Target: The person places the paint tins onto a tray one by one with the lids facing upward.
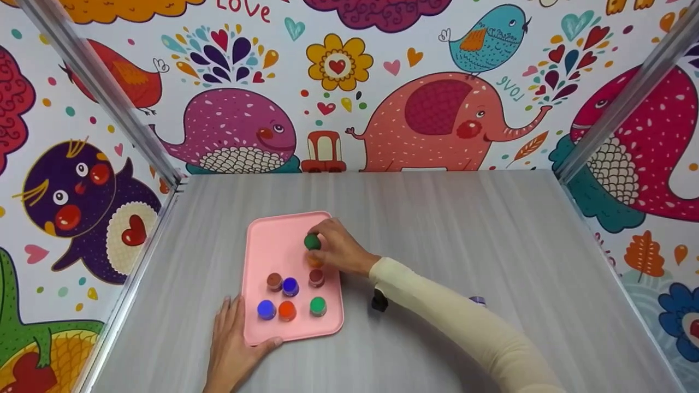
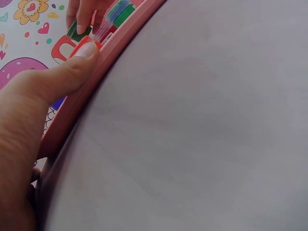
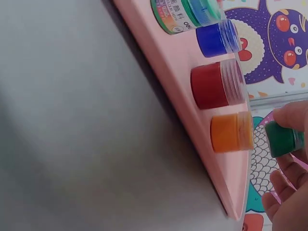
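Note:
My right hand (image 1: 341, 248) pinches a dark green paint jar (image 1: 312, 241) over the far right part of the pink tray (image 1: 273, 240). In the right wrist view, this dark green jar (image 3: 280, 138) sits between thumb and fingers, beyond an orange paint jar (image 3: 226, 132). My left hand (image 1: 235, 341) holds the tray's near left corner, thumb over the near rim and fingers along the left side. On the tray stand a dark red jar (image 1: 316, 278), a brown jar (image 1: 274, 281), two blue jars, an orange-red jar (image 1: 286, 311) and a green jar (image 1: 318, 306).
A small purple-capped object (image 1: 478, 300) lies on the grey table (image 1: 437, 218) to the right, partly hidden by my right sleeve (image 1: 453, 322). Printed panels (image 1: 338, 109) rise at the back and both sides, with metal posts (image 1: 617, 103) at the back corners.

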`<control>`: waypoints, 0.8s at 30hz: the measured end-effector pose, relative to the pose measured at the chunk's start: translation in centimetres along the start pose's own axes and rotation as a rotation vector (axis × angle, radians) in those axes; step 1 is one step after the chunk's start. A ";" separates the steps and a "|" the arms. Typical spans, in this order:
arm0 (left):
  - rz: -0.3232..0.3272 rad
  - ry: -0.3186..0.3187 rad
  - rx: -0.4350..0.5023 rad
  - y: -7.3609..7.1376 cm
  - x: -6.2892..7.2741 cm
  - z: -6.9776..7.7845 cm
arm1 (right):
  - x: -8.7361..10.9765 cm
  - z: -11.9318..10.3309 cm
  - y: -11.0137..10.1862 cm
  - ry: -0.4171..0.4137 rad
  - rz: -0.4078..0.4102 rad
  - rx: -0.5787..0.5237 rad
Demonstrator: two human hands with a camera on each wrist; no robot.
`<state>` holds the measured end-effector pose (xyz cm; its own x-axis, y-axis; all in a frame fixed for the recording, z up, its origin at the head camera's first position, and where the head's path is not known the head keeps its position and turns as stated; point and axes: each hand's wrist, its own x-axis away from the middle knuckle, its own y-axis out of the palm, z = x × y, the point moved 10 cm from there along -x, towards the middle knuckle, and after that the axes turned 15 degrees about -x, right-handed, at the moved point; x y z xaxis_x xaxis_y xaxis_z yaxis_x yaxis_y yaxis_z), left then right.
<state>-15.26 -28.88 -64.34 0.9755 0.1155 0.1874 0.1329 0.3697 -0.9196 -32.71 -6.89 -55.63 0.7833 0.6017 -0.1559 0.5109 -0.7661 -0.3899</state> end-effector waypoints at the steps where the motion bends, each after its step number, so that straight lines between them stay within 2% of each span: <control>1: 0.002 0.003 0.000 0.0 0.0 0.0 | -0.2 0.0 0.2 -0.008 -0.003 0.003; 5: -0.021 -0.013 0.003 0.1 -0.1 -0.1 | -1.1 0.3 1.2 0.008 -0.019 0.003; 16: -0.019 -0.011 -0.004 -0.1 -0.2 -0.1 | -2.8 0.7 3.8 0.079 -0.036 0.040; 24: -0.037 -0.036 -0.002 0.2 -0.2 -0.4 | -3.6 0.6 5.9 0.024 -0.071 0.130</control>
<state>-15.35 -29.16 -64.70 0.9629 0.1347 0.2338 0.1693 0.3729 -0.9123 -32.74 -13.44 -57.89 0.7562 0.6462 -0.1028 0.5161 -0.6856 -0.5134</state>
